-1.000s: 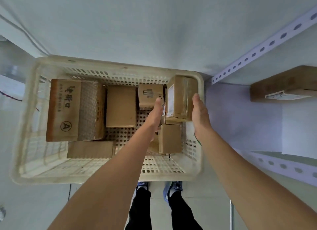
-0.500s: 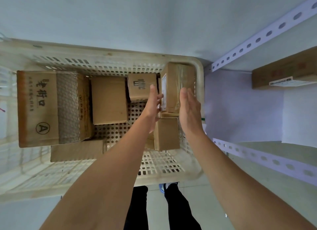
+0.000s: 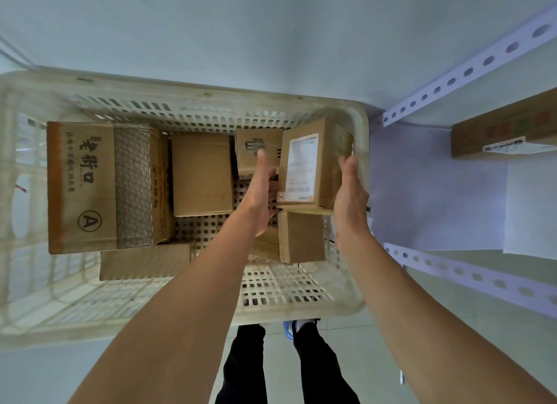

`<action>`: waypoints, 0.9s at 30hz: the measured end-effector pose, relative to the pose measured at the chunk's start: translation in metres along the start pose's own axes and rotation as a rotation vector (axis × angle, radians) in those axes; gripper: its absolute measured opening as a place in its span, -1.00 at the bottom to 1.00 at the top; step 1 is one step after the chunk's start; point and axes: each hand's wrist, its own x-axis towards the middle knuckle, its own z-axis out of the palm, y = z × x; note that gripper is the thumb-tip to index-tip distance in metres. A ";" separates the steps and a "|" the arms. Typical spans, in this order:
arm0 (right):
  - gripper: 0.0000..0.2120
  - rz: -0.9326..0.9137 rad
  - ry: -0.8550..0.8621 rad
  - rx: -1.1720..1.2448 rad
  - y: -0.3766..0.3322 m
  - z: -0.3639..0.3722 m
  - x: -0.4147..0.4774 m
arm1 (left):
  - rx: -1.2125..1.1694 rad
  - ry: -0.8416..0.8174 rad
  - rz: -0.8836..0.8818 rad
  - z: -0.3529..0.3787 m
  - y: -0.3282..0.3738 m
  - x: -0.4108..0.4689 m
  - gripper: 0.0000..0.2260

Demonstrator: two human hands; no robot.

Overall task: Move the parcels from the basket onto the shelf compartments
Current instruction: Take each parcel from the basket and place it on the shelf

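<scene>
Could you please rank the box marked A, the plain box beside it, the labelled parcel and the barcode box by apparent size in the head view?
Largest: box marked A.
Then plain box and labelled parcel, look alike; parcel held nearer the camera, so unranked.
Smallest: barcode box, partly hidden.

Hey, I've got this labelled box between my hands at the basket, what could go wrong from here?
The labelled parcel is squeezed between the left hand and the right hand, whose palm lies flat on its side, so it could slip onto the small parcel below. Swinging right, it may clip the basket rim or the perforated shelf post.
</scene>
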 end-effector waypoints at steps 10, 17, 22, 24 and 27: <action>-0.52 0.069 -0.085 0.207 -0.004 -0.018 -0.017 | -0.015 -0.098 0.161 -0.007 -0.004 -0.030 -0.21; -0.38 0.058 -0.114 0.270 -0.010 -0.029 -0.029 | -0.016 -0.137 0.186 -0.009 0.004 -0.074 -0.21; -0.39 0.018 -0.156 0.307 -0.028 -0.043 -0.064 | -0.031 -0.124 0.210 -0.006 0.012 -0.122 -0.31; -0.39 -0.002 -0.171 0.325 -0.038 -0.051 -0.082 | -0.017 -0.101 0.227 -0.002 0.016 -0.147 -0.34; -0.40 -0.034 -0.195 0.347 -0.049 -0.065 -0.109 | -0.013 -0.043 0.270 0.002 0.020 -0.188 -0.30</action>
